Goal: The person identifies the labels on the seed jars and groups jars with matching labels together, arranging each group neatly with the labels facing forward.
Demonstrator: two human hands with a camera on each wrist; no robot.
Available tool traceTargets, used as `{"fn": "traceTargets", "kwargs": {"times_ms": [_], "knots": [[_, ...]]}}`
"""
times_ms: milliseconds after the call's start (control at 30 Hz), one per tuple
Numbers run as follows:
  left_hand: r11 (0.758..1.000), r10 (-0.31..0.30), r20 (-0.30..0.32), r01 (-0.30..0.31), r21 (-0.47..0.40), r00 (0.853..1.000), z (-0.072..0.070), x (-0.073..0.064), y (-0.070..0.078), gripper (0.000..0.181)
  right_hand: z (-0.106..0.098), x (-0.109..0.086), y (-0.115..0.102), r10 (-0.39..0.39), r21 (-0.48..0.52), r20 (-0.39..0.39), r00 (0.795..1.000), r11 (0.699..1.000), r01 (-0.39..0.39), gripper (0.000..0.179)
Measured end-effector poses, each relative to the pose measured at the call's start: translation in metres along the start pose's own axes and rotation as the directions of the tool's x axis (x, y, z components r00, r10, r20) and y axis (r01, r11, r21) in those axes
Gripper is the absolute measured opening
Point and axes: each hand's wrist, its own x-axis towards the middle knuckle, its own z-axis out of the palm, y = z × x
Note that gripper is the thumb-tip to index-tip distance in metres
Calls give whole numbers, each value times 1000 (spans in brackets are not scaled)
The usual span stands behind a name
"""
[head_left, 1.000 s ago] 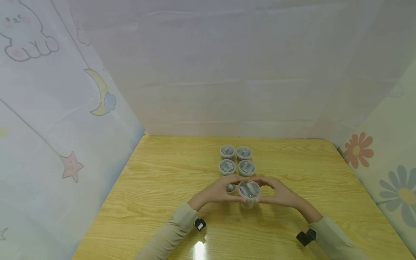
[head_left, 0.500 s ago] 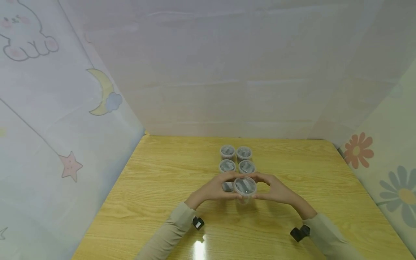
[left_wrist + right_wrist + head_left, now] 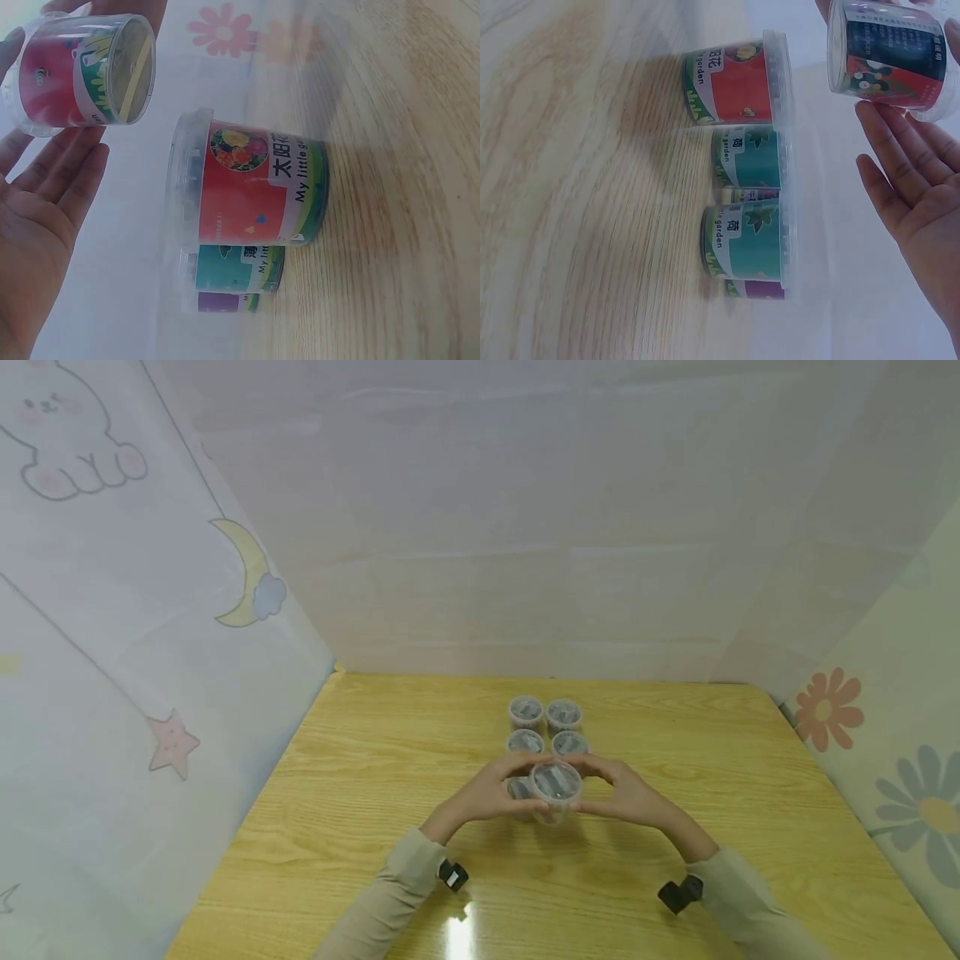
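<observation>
Both hands hold one small clear-lidded plastic tub (image 3: 556, 782) between them, its lid facing up. My left hand (image 3: 480, 795) grips its left side, fingers behind and thumb in front; my right hand (image 3: 633, 795) does the same on the right. The wrist views show the raised tub's red label (image 3: 56, 79) and a dark text panel (image 3: 892, 49) on it. The tub is clear of the table, its base visible in the left wrist view. Just left of it stands a red-labelled tub (image 3: 244, 180), partly covered by my left hand in the head view.
Behind the hands, several lidded tubs stand in two columns, among them a nearer pair (image 3: 525, 742) and a far pair (image 3: 563, 714). Teal-labelled tubs (image 3: 746, 240) show in the right wrist view. The wooden table (image 3: 360, 760) meets a pale sheeted wall (image 3: 480, 568) at the back.
Both hands have carried the tub leftward and slightly away from me, toward the red-labelled tub. The standing tubs have stayed in place.
</observation>
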Motion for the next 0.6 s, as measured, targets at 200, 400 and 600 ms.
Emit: {"fn": "traceTargets", "kwargs": {"times_ms": [200, 400, 600], "knots": [[1000, 0, -35, -1, -14, 999, -6, 0, 11, 63, 1, 5, -7, 11, -1, -17, 1000, 1000, -12, 56], [999, 31, -41, -31, -14, 999, -17, -3, 33, 59, 3, 10, -5, 15, 2, -18, 1000, 1000, -15, 57], [1000, 11, -58, -12, -15, 998, -20, -6, 31, 59, 13, 12, 21, 5, -6, -32, 999, 1000, -5, 61]]}}
